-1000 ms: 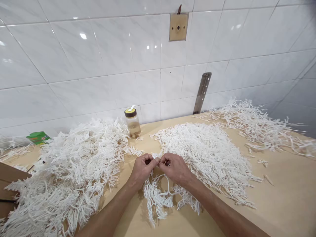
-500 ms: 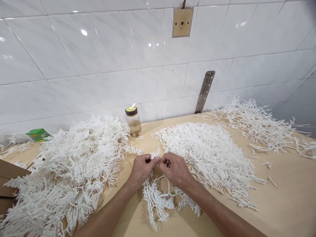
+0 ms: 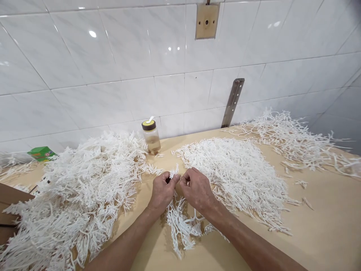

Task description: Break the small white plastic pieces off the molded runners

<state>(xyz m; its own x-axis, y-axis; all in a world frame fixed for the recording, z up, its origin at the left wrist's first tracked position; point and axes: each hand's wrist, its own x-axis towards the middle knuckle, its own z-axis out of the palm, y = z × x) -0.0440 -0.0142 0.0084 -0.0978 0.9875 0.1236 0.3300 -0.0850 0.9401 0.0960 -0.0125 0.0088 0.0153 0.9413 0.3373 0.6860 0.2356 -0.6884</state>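
Note:
Pinched between the thumb and fingers of my left hand point(image 3: 162, 192) is a white branching sprig point(image 3: 174, 172), its small tips poking up above the thumb. My right hand point(image 3: 198, 189) is closed just to its right, fingertips pressed together; what they hold, if anything, is too small to make out. Below both hands, a larger white branched piece point(image 3: 180, 227) with fringed ends lies or hangs over the table; its link to the left hand is hidden. To the right of my hands spreads a pile of short white sprigs point(image 3: 237, 169).
A big heap of branched white pieces point(image 3: 93, 180) covers the left side. Thin bare white stems point(image 3: 293, 139) lie at the back right. Near the tiled wall stand a jar point(image 3: 152, 141) with a dark-rimmed lid and a metal strip point(image 3: 232, 103). A green box point(image 3: 41, 153) sits far left.
My hands have drawn slightly apart, leaving a small gap between the fingertips. The larger branched piece below has shifted slightly. The whole view has moved a little.

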